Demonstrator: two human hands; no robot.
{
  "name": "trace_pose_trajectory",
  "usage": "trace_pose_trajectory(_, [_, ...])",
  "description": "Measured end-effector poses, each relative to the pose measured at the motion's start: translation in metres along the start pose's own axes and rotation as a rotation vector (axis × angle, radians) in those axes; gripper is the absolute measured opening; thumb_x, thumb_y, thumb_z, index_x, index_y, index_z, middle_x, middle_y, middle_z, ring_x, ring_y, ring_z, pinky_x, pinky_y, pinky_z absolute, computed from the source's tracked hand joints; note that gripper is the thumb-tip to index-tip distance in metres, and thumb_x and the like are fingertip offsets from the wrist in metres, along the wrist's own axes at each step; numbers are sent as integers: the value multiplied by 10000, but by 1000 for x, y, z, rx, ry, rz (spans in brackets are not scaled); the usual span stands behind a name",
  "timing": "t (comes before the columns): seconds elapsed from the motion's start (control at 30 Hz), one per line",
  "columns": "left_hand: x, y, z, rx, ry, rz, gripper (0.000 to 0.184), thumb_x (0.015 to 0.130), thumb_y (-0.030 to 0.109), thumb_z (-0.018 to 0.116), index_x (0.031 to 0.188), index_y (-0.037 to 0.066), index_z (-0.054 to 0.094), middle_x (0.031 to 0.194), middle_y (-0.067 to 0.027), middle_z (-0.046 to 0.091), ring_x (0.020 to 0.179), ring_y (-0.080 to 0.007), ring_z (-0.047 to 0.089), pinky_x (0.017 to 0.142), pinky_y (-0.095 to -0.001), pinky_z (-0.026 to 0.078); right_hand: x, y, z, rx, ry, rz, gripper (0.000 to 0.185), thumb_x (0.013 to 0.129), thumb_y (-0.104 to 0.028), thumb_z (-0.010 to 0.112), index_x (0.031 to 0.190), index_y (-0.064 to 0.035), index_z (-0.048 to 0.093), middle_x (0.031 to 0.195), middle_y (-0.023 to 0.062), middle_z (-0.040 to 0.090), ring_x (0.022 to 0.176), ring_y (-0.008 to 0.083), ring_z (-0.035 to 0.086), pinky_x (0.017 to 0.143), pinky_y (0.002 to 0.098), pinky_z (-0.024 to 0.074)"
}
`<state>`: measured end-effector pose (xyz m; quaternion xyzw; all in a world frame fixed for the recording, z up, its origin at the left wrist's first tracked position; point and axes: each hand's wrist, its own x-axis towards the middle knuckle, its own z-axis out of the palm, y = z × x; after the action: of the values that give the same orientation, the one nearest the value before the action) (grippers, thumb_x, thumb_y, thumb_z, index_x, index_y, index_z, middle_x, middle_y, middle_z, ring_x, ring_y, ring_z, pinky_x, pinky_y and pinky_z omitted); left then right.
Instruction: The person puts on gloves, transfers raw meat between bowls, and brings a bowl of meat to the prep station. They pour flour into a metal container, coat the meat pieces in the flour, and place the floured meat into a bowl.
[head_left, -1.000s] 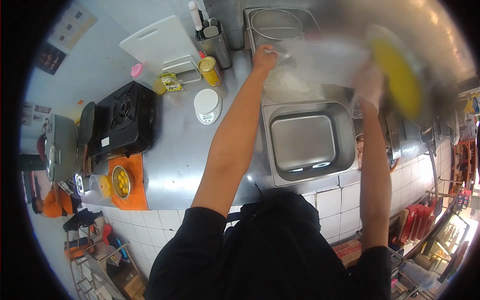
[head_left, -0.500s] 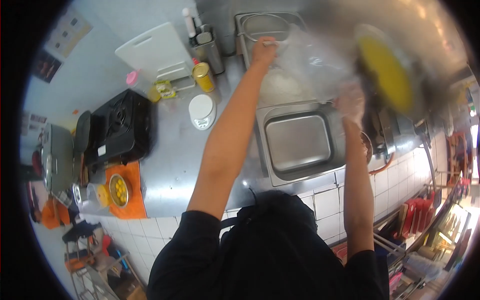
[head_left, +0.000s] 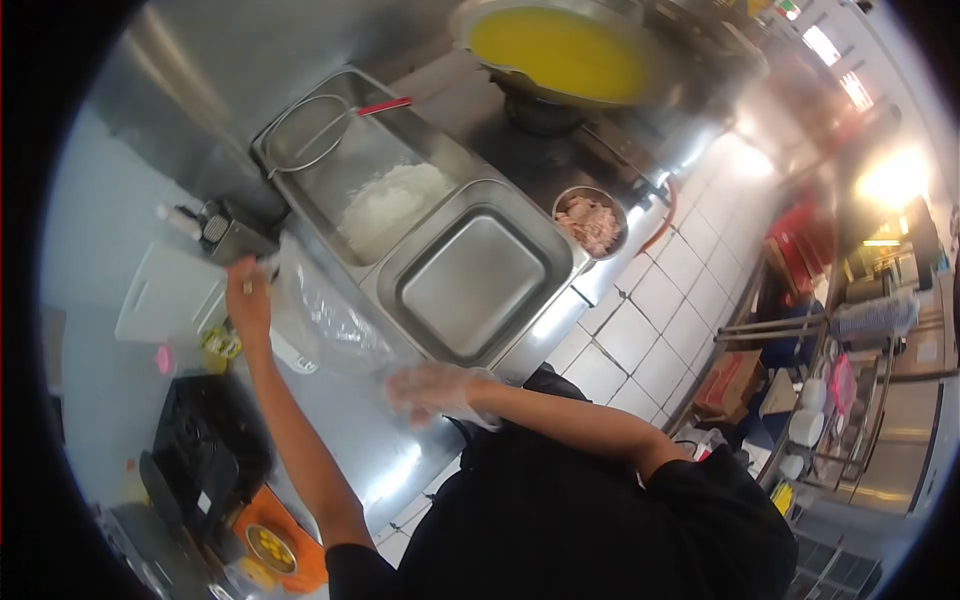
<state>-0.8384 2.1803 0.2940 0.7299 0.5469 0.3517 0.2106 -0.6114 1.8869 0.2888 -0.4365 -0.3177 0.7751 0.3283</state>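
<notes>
My left hand [head_left: 248, 303], bare and wearing a ring, is closed on one end of a clear plastic bag [head_left: 335, 315]. The bag hangs over the counter, left of the steel trays, and looks limp and nearly empty. Close to its lower end is my right hand [head_left: 435, 392] in a clear plastic glove. Its fingers are blurred, so whether they grip the bag is unclear. A heap of white powder [head_left: 395, 200] lies in the far steel tray [head_left: 352, 88], along with a red-handled strainer [head_left: 385, 105]. The nearer steel tray [head_left: 475, 285] shows a bare bottom.
A wide pan of yellow liquid [head_left: 555, 50] stands on a burner at the back. A bowl of pinkish meat pieces [head_left: 588, 223] sits right of the trays. On the left are a white cutting board [head_left: 165, 295], a black stove [head_left: 205, 440] and a bowl of yolks [head_left: 270, 548].
The bag has moved from above the powder tray to the counter on the left. Both hands have shifted left with it, and the head view has turned, bringing pan and meat bowl into sight.
</notes>
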Motion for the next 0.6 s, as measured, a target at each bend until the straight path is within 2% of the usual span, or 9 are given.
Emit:
trace_pose_trajectory(0.1, [-54,-28,7,-138,-95,-300,297,934,153,612,1201,22,599,1143,-115,633,995,-196,615,675,-309,543,-87,-39,-24,-153,-141,132,373,896,-278,666,1154,-16,600,966,40,642,745,128,610,674,268,527])
trace_pose_trajectory(0.17, [-82,-61,27,-198,-93,-303,348,932,163,622,1246,25,565,1170,-131,612,968,-191,612,633,-297,539,-131,-45,-70,-221,123,100,409,868,-293,667,1185,-42,605,906,27,630,756,114,599,676,269,527])
trace_pose_trajectory(0.2, [-95,-68,35,-234,-81,-323,374,930,163,625,1271,30,548,1184,-140,605,965,-197,611,658,-299,538,-155,-29,-107,-320,319,-199,371,892,-238,628,1201,-36,598,894,26,623,723,132,588,667,290,525])
trace_pose_trajectory(0.23, [-106,-71,43,-269,-67,-342,402,928,163,628,1297,36,530,1198,-148,598,962,-202,610,684,-301,537,-173,-23,-150,-568,576,-227,386,903,-256,617,1210,-23,584,924,43,619,710,155,596,638,306,522])
trace_pose_trajectory(0.3, [-120,-70,61,28,216,-100,426,929,145,625,1329,63,504,1185,-147,593,918,-199,597,715,-307,521,-192,0,-241,-1275,1119,28,422,926,-290,597,1227,3,555,984,77,610,685,199,611,580,338,517])
trace_pose_trajectory(0.33, [-127,-63,65,183,354,24,440,930,136,624,1345,77,491,1179,-146,590,895,-198,591,730,-310,512,-195,12,-268,-1209,1237,151,442,937,-307,587,1236,16,540,1014,94,606,672,222,619,551,355,514])
trace_pose_trajectory(0.37, [-134,-41,66,112,345,-38,444,932,135,624,1350,76,484,1155,-139,592,880,-194,580,741,-307,500,-197,3,-268,-449,1372,211,492,922,-364,607,1239,5,534,1057,115,595,700,248,636,545,365,522])
trace_pose_trajectory(0.47, [-158,57,67,-199,244,-218,430,946,148,621,1340,52,481,1068,-105,596,827,-168,538,740,-296,464,-169,26,-285,117,1281,22,568,859,-453,650,1211,-18,550,1031,145,593,742,284,652,582,394,540])
trace_pose_trajectory(0.6, [-204,128,72,-495,99,-292,283,992,171,579,1232,26,545,955,-37,589,752,-101,487,673,-245,416,-135,39,-291,177,1315,-17,592,848,-504,626,1190,-27,545,967,143,596,635,260,607,554,399,526])
